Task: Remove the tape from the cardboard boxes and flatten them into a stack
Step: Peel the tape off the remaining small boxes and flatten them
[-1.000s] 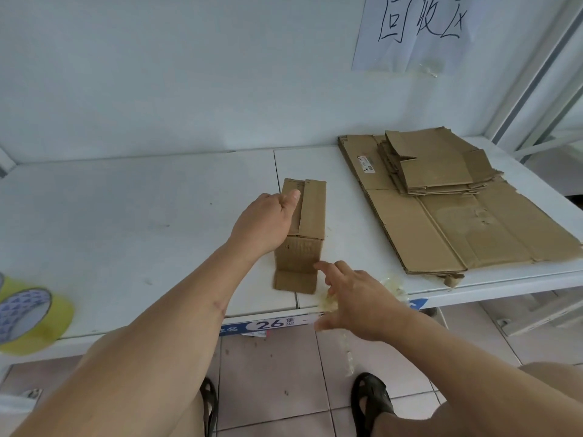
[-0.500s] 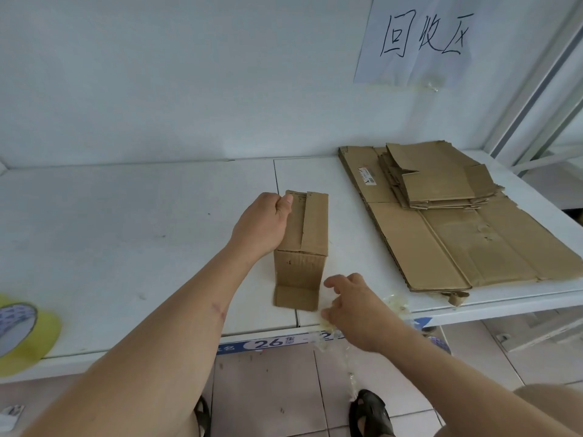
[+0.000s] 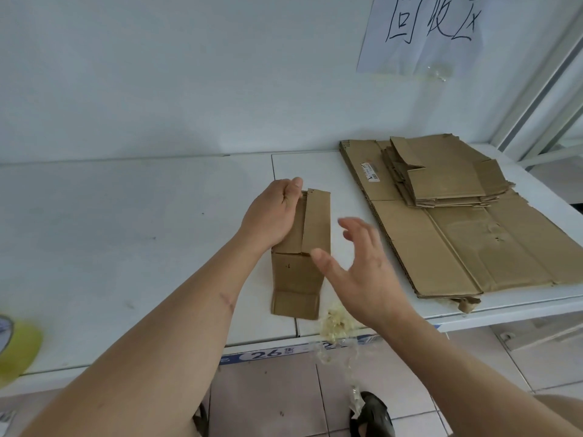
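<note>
While my left hand [image 3: 273, 217] presses on the small box [image 3: 301, 253] mid-worktop [image 3: 126, 231], fingers curled over its far left edge, my right hand [image 3: 362, 272] hovers beside it, grip wide, fingers spread, holding nothing. Box looks nearly flat already, top flaps loose, one bottom flap folded out toward me. No tape visible on it (as far as I can tell). Wad of peeled tape [image 3: 336, 323] sits at the worktop's front edge, strands dangling off. Stack of flattened cardboard [image 3: 441, 175] lies to the right on a big flattened sheet [image 3: 467, 247]. Judging: most done; left is finishing the flattening and moving this box onto the stack.
</note>
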Tool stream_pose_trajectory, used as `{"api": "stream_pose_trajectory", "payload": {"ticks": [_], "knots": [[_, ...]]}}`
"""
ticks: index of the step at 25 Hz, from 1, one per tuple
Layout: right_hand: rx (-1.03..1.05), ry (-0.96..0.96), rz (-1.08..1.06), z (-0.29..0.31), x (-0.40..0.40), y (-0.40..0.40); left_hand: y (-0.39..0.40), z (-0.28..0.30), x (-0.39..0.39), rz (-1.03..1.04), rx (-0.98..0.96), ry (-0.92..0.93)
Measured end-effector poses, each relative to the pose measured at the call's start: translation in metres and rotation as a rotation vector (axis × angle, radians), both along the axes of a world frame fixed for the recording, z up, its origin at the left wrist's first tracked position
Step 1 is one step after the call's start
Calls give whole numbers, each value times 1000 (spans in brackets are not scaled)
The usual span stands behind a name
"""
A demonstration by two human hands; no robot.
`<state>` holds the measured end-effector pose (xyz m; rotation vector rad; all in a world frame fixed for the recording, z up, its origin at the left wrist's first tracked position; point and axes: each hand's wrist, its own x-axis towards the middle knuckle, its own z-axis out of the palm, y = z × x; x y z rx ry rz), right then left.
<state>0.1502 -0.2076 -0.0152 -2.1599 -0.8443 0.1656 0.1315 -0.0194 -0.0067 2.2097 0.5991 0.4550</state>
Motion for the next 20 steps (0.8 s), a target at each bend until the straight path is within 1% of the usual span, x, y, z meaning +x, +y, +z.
{"api": "stream_pose_trajectory", "payload": {"ticks": [2, 4, 6, 10, 16, 18, 20], "knots": [[-99, -14, 44, 3, -4, 11, -2, -3, 4, -23, -31, -31], [-187, -62, 15, 2, -3, 21, -3, -4, 6, -53, -49, -16], [-153, -61, -28, 4, 0, 25, -1, -3, 6, -60, -80, 28], [-37, 84, -39, 8, 12, 25, 3, -3, 6, -50, -60, 98], [7, 200, -24, 11, 16, 21, -2, 5, 5, -14, -53, -35], [-16, 194, -15, 14, 14, 21, -1, 11, 5, 39, -131, -60], [-77, 174, -33, 19, 11, 23, 8, 14, 3, 84, -276, -57]]}}
